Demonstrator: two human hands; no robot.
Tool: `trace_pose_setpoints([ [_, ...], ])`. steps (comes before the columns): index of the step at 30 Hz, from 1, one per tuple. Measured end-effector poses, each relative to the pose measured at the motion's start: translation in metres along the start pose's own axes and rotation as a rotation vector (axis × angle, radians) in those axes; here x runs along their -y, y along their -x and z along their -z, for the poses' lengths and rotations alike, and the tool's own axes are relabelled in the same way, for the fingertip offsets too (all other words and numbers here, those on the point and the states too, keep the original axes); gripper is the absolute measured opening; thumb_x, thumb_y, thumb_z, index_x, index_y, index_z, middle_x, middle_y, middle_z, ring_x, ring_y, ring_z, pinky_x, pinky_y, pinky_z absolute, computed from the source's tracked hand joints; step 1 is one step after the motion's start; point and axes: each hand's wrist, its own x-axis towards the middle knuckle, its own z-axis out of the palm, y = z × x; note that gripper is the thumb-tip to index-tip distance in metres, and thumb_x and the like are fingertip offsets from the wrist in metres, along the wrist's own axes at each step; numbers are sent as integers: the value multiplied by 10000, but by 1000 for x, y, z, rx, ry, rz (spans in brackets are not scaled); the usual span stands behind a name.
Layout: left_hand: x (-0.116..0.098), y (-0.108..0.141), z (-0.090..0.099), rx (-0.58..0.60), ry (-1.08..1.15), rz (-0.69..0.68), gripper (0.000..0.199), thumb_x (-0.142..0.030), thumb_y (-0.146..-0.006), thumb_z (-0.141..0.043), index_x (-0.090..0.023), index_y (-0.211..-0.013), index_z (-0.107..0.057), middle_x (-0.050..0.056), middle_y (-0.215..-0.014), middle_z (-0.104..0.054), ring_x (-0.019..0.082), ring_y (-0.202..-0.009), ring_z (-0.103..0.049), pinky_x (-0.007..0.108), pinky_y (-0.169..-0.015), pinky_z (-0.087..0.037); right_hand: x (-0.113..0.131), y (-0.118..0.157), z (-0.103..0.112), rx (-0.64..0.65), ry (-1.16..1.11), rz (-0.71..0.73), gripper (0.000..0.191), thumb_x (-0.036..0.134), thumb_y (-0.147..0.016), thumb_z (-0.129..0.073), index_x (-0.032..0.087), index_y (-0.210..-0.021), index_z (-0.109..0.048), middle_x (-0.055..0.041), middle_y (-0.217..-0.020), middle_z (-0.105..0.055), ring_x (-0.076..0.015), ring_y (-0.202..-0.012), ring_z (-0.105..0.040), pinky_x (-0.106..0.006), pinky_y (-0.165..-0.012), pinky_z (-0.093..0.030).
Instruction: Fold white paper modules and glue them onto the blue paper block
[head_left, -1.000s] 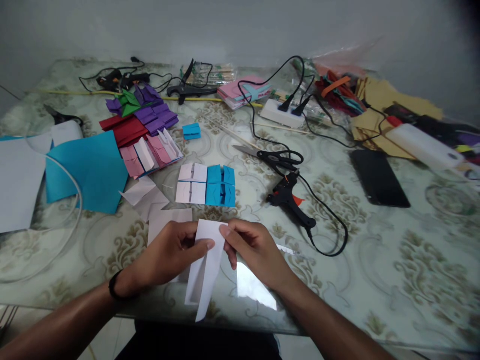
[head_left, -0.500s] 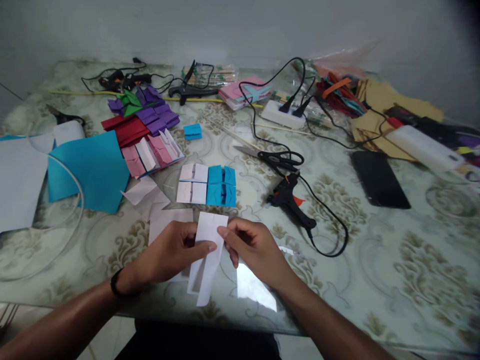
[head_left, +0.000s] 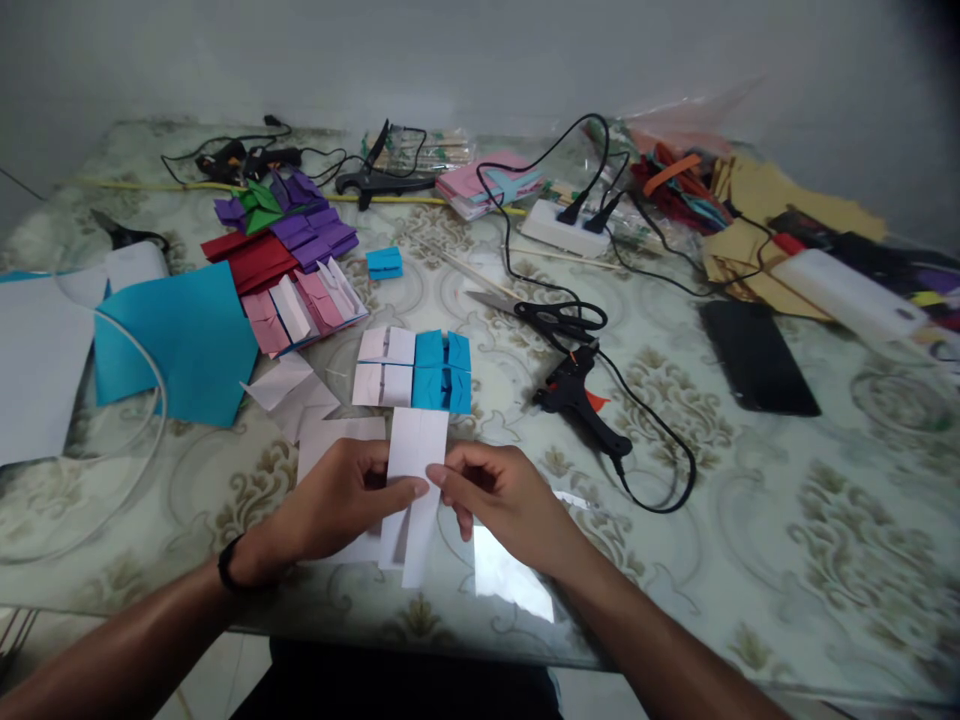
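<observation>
A folded white paper strip (head_left: pixel 417 440) stands nearly upright between my hands, its lower end spread into two flaps. My left hand (head_left: pixel 349 500) pinches its left side, thumb on the front. On the right edge, my right hand (head_left: pixel 499 495) grips it between thumb and fingers. Just beyond the strip lie joined folded squares, white (head_left: pixel 385 367) on the left and blue (head_left: pixel 442 372) on the right. Under and beside my left hand is a white paper sheet (head_left: pixel 315 440), partly hidden.
Black scissors (head_left: pixel 559 318) and a glue gun (head_left: pixel 581 400) with its cable lie right of centre. A phone (head_left: pixel 759 357) is farther right. Blue paper (head_left: pixel 176 345) and folded coloured pieces (head_left: pixel 304 310) lie left. A power strip (head_left: pixel 566 232) sits behind.
The white strip has moved up and slightly left, and looks more upright. My right thumb has slid a little down and left along its edge. My left hand has barely moved.
</observation>
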Motion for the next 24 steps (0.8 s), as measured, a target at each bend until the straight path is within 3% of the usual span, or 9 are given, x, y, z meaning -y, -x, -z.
trace_pose_setpoints([
  [6, -3, 0, 1, 86, -5, 59, 304, -405, -944, -639, -127, -932, -763, -8, -673, -578, 115, -575, -439, 229, -523, -298, 0, 1, 0, -40, 28, 25, 464, 589, -919, -713, 205, -684, -599, 59, -485, -548, -100, -433, -499, -239, -484, -415],
  [14, -4, -1, 1, 23, -15, 54, 293, -375, -948, -624, -129, -847, -744, -29, -658, -514, 95, -586, -387, 213, -516, -247, 2, 0, 1, 7, 36, -31, 473, 608, -873, -754, 192, -684, -630, 50, -497, -570, -105, -438, -534, -242, -502, -422],
  [18, -5, -3, 2, 80, 0, 57, 289, -372, -940, -624, -124, -852, -745, -21, -662, -541, 101, -592, -412, 215, -523, -269, 1, 0, 1, -22, 38, -12, 471, 605, -882, -744, 200, -678, -618, 54, -489, -562, -106, -436, -521, -247, -500, -418],
  [24, -1, -4, 2, 12, -6, 30, 299, -386, -938, -632, -127, -877, -770, -4, -701, -614, 110, -606, -460, 213, -537, -319, -1, 0, 2, 37, 41, -31, 425, 558, -907, -731, 195, -705, -640, 44, -502, -590, -113, -455, -554, -247, -512, -420],
])
